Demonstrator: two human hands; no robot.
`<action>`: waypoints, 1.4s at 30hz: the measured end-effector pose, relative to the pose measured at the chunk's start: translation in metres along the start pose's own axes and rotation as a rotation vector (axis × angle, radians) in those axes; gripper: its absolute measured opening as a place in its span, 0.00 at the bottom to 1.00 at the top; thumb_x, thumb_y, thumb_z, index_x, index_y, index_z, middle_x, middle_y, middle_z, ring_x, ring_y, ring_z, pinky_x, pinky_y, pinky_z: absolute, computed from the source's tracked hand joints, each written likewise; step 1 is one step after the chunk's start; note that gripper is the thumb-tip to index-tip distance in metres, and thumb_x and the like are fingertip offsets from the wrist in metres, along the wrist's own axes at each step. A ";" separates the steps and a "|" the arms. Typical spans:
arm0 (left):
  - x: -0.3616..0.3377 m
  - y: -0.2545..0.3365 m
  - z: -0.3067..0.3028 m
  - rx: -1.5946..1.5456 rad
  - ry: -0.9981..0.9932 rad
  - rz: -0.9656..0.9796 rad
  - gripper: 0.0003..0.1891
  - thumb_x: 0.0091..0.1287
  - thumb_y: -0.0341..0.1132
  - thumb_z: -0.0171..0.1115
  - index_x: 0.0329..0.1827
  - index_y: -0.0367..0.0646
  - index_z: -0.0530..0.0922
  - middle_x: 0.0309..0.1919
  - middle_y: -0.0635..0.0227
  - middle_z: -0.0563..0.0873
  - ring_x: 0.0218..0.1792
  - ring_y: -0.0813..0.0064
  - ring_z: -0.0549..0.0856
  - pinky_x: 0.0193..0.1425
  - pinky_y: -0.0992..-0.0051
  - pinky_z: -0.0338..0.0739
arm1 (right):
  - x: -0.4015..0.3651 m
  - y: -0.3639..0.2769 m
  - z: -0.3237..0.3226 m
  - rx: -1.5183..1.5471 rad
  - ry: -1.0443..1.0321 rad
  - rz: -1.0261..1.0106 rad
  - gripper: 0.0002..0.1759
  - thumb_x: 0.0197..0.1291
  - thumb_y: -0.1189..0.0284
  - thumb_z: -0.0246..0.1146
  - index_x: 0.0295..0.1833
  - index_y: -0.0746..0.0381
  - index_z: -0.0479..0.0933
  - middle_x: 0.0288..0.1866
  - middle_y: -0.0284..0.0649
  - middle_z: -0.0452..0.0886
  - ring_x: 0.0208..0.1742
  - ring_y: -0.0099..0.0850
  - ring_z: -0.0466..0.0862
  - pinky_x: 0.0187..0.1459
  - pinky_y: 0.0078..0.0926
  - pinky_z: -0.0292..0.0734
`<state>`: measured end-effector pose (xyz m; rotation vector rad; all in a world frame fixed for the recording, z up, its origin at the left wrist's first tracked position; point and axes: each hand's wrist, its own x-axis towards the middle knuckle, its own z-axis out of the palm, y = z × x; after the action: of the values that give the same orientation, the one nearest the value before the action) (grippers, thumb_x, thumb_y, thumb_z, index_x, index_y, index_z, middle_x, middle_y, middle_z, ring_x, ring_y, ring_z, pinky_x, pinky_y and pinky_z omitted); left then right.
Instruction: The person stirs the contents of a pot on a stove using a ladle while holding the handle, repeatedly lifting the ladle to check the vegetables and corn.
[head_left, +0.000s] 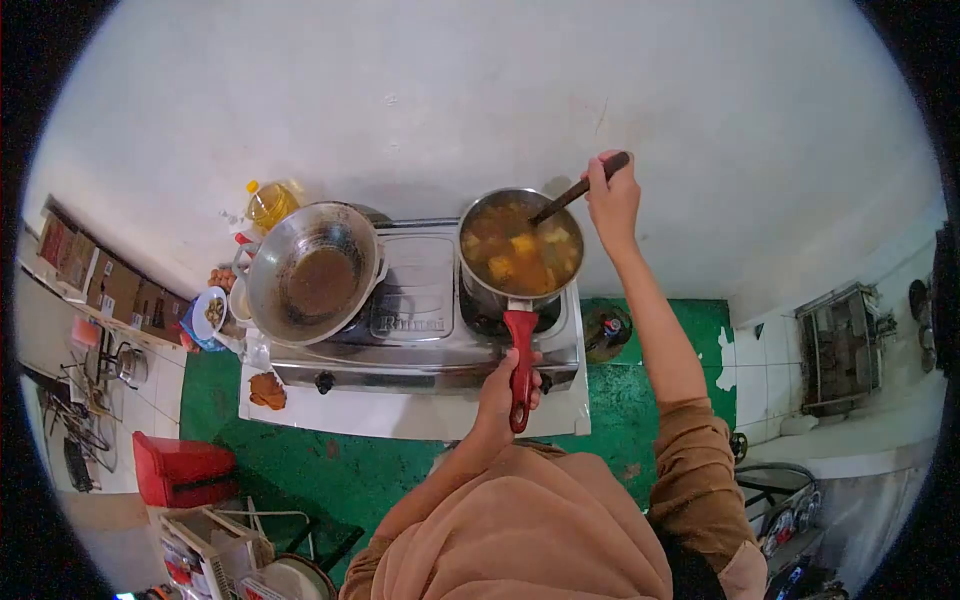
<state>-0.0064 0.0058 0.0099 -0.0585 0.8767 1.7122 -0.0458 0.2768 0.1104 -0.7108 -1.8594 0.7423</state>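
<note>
A saucepan of orange-brown soup with yellow and pale chunks sits on the right burner of the gas stove. My left hand is closed around its red handle, which points toward me. Above the pan's right rim, my right hand grips a long, dark stirring utensil. Its lower end dips into the soup, so the tip's shape is hidden. On the left burner rests a large metal wok with brown residue or liquid at the bottom.
Left of the wok stand a yellow-capped oil bottle and a small plate of food. A brown piece lies on the white tabletop. Right of the stove is a gas cylinder. A red bin and a dish rack stand farther off.
</note>
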 end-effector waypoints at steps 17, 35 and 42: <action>0.002 -0.003 -0.002 0.013 -0.020 -0.003 0.24 0.70 0.52 0.45 0.52 0.40 0.73 0.23 0.71 0.77 0.17 0.79 0.73 0.20 0.80 0.68 | -0.081 -0.075 -0.075 0.253 -0.111 -0.169 0.10 0.60 0.77 0.59 0.45 0.64 0.67 0.34 0.42 0.82 0.35 0.27 0.83 0.39 0.23 0.77; -0.001 0.001 0.001 -0.002 -0.001 -0.022 0.22 0.70 0.52 0.46 0.51 0.41 0.73 0.23 0.69 0.77 0.18 0.78 0.74 0.23 0.79 0.69 | -0.094 -0.141 -0.105 0.314 -0.064 -0.177 0.16 0.50 0.74 0.71 0.40 0.64 0.71 0.32 0.39 0.82 0.31 0.22 0.81 0.34 0.19 0.77; -0.002 0.001 0.001 0.012 -0.013 0.001 0.22 0.70 0.51 0.46 0.51 0.40 0.73 0.24 0.69 0.78 0.19 0.78 0.75 0.24 0.79 0.70 | -0.098 -0.119 -0.076 0.056 -0.223 -0.035 0.18 0.52 0.62 0.70 0.39 0.60 0.72 0.25 0.36 0.80 0.20 0.20 0.77 0.25 0.18 0.74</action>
<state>-0.0067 0.0048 0.0121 -0.0387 0.8781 1.7063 0.0410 0.1415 0.1703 -0.5773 -2.0383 0.8768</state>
